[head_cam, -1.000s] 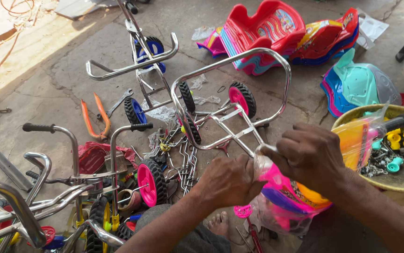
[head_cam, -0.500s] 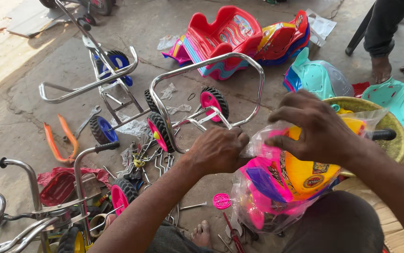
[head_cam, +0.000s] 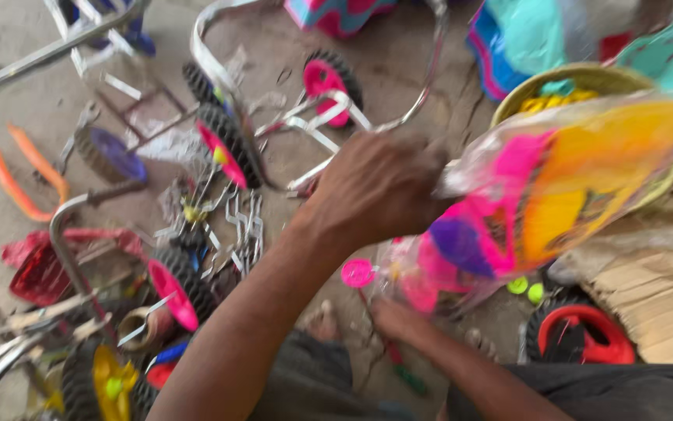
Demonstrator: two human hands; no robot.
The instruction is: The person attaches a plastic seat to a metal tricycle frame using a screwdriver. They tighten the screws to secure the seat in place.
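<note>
Down near the bottom, the right hand (head_cam: 395,320) sits low by the floor, fingers curled around what looks like a thin red-handled tool (head_cam: 379,327); blur hides how tight that grip is, so I cannot tell it for sure. Just left of it lies a small pink disc (head_cam: 357,273). Up a little, the left hand (head_cam: 379,187) is clenched on the near-left end of a clear plastic bag (head_cam: 508,210), bunching the wrapping in a closed fist. Inside the bag is a pink, orange and purple plastic toy part (head_cam: 539,195). The bag's long axis runs from near-left, by the knees, up to far-right, its wide orange end pointing far-right over the yellow basket (head_cam: 524,93). It hangs off the floor, in front of the person.

Right and near, a black wheel with a red hub (head_cam: 582,335) rests beside a sheet of cardboard (head_cam: 656,296). Left of the arms, black wheels with pink hubs (head_cam: 173,292) lie among chrome tubes (head_cam: 71,257). Farther out, a chrome tricycle frame (head_cam: 219,70) with a pink-hubbed wheel (head_cam: 329,78) lies on the concrete floor (head_cam: 24,117), with an orange strip (head_cam: 28,175) far left.
</note>
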